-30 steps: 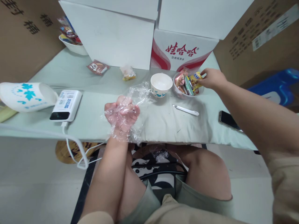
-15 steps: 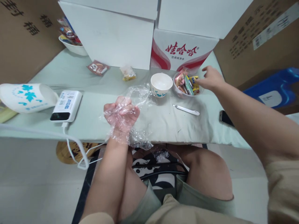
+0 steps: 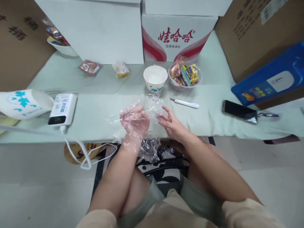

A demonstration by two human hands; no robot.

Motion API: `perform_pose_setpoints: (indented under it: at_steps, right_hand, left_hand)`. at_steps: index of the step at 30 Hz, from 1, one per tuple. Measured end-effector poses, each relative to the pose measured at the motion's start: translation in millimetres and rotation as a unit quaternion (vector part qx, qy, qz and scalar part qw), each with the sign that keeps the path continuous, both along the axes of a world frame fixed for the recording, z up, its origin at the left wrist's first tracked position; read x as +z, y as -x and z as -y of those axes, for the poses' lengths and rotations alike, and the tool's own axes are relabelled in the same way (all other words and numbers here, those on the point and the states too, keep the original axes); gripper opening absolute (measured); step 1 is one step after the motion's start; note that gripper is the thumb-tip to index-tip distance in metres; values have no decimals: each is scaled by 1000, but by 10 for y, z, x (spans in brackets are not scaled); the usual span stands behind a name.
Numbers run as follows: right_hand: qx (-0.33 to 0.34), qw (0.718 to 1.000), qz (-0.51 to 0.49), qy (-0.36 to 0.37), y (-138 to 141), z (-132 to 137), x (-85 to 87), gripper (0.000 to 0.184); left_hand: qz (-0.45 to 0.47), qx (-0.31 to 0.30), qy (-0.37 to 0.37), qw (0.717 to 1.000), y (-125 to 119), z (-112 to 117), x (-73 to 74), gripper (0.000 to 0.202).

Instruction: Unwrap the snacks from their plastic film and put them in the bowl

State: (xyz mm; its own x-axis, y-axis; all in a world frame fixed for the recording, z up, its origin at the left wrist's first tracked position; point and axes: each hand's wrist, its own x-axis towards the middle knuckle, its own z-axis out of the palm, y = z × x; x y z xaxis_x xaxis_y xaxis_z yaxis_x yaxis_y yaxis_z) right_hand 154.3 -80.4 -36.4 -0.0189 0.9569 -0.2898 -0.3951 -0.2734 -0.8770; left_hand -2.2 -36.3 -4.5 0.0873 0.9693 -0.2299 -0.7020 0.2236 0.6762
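Observation:
My left hand [image 3: 135,119] is closed in a loose fist at the table's front edge, with thin clear plastic film [image 3: 147,107] wrapped around it and trailing off over the edge. My right hand [image 3: 171,122] lies just to its right, fingers spread and touching the film, holding nothing. Behind them stand an empty white paper bowl [image 3: 155,77] and a clear bowl of wrapped snacks [image 3: 185,76]. A white pen-like tool [image 3: 184,103] lies to the right of the hands.
A white power bank [image 3: 63,108] with a cable and a white printed cup on its side [image 3: 23,103] lie at left. A phone [image 3: 238,110] and pen [image 3: 268,115] lie at right. White boxes [image 3: 95,28] and cardboard line the back; loose snack packets [image 3: 90,67] lie near them.
My right hand left the snack bowl and came back to the film beside my left hand. The view shifted slightly right and down.

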Motion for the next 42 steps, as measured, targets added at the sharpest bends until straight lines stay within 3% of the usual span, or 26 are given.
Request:
perform_pose_setpoints:
  at_steps: [3, 6, 9, 11, 14, 17, 19, 21, 23, 25, 28, 30, 33, 35, 38, 42]
  right_hand:
    - [19, 999, -26, 10, -34, -22, 87, 61]
    - [-43, 999, 4, -13, -185, -49, 163, 44]
    - [-144, 979, 125, -74, -423, -28, 210, 25]
    - [-168, 945, 247, -136, -574, 29, 226, 12]
    - [-135, 882, 394, -222, -721, 139, 227, 5]
    - [-49, 839, 457, -292, -776, 209, 204, 12]
    - [-3, 827, 463, -318, -790, 220, 180, 14]
    - [-8, 834, 457, -308, -806, 208, 152, 15]
    - [-37, 848, 457, -265, -834, 184, 123, 30]
    - [-46, 855, 471, -212, -874, 159, 99, 42]
    - [-43, 863, 476, -163, -918, 129, 90, 18]
    - [-55, 891, 427, -147, -912, 114, 105, 9]
    - [-82, 943, 302, -109, -863, 93, 139, 13]
    - [-93, 963, 243, -62, -840, 76, 157, 19]
    - [-115, 972, 205, -19, -861, 50, 175, 38]
    - [-159, 972, 156, -79, -874, 32, 187, 72]
  left_hand:
    - [-46, 16, 8, 999, 39, -6, 70, 40]
    - [-74, -12, -31, 997, 134, -106, 107, 46]
    - [-170, -65, -54, 982, 226, -234, 27, 43]
    - [-298, -42, -52, 952, 258, -304, -59, 35]
    - [-377, -23, -24, 926, 251, -376, -132, 30]
    - [-359, -110, 7, 927, 184, -428, -125, 39]
    - [-404, -134, 5, 905, 119, -458, -118, 42]
    - [-458, -125, -14, 880, 66, -477, -123, 40]
    - [-473, -111, -42, 873, 50, -482, -126, 26]
    - [-445, -86, -67, 889, 81, -472, -112, 14]
    - [-364, -60, -61, 927, 186, -443, -54, 8]
    - [-307, -72, -29, 948, 259, -428, -13, 10]
    - [-270, -78, 16, 960, 326, -418, 15, 11]
    - [-287, -60, 28, 956, 336, -419, 11, 15]
    - [-320, -39, 24, 946, 320, -424, -7, 21]
    - [-308, -12, 13, 951, 291, -441, -36, 28]
